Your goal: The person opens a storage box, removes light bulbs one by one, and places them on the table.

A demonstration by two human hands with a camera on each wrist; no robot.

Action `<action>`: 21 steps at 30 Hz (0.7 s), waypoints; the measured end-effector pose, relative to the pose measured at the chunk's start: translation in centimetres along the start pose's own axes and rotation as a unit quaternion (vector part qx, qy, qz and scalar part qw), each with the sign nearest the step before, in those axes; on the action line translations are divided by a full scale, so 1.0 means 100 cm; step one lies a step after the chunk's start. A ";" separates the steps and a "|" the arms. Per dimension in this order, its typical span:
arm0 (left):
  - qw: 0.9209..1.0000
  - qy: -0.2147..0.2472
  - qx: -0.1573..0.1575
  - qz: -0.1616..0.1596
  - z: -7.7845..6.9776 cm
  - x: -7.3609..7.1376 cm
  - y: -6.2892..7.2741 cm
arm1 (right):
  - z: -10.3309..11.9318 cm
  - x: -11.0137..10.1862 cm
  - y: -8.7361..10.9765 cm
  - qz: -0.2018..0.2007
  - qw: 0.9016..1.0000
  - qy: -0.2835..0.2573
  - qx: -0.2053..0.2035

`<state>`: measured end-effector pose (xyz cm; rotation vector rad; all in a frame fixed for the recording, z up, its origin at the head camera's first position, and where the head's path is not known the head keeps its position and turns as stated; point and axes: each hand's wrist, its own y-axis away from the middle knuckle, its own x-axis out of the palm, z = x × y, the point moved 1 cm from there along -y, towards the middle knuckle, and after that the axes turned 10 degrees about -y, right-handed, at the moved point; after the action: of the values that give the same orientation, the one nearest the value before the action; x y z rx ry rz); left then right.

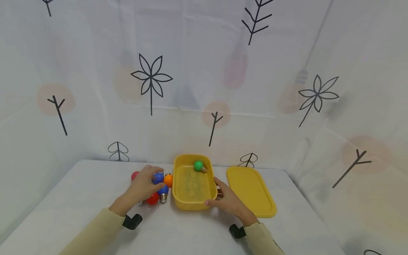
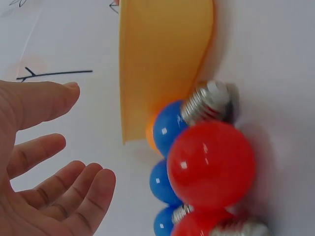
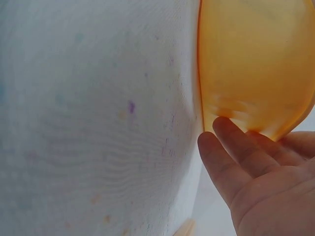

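Note:
My left hand (image 1: 143,184) is over a cluster of coloured toy light bulbs, thumb and fingers spread apart with nothing between them. Closest to its fingertips are a blue bulb (image 1: 158,177) and another blue bulb (image 1: 163,191) with a silver screw base. A red bulb (image 2: 211,164) and an orange bulb (image 1: 168,181) lie beside them. My right hand (image 1: 230,201) rests against the right side of a yellow plastic box (image 1: 191,205), its thumb by the near corner. In the right wrist view, nearly straight fingers (image 3: 241,142) touch the box wall. Inside the box lies a green bulb (image 1: 198,165).
A flat yellow lid (image 1: 251,191) lies right of the box on the white tablecloth (image 1: 191,233). Behind the table hangs a patterned white cloth (image 1: 188,81). A pinkish-red bulb (image 1: 135,175) sits at the cluster's far left, partly hidden by the left hand.

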<state>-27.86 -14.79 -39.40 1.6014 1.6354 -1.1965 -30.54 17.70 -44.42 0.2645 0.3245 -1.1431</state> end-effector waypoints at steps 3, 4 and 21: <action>1.000 -0.001 0.023 -0.007 -0.009 0.005 -0.006 | 0.000 0.000 0.000 0.001 1.000 0.000 -0.001; 1.000 0.003 0.028 -0.007 -0.012 0.006 -0.007 | 0.000 0.000 0.000 0.001 1.000 0.000 -0.001; 0.995 0.023 0.096 0.000 -0.051 0.011 -0.044 | 0.000 0.000 -0.001 0.001 1.000 0.006 0.001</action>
<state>-31.33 -9.33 -37.08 1.7573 1.5891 -1.3601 -30.60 17.66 -44.45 0.2742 0.3341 -1.1404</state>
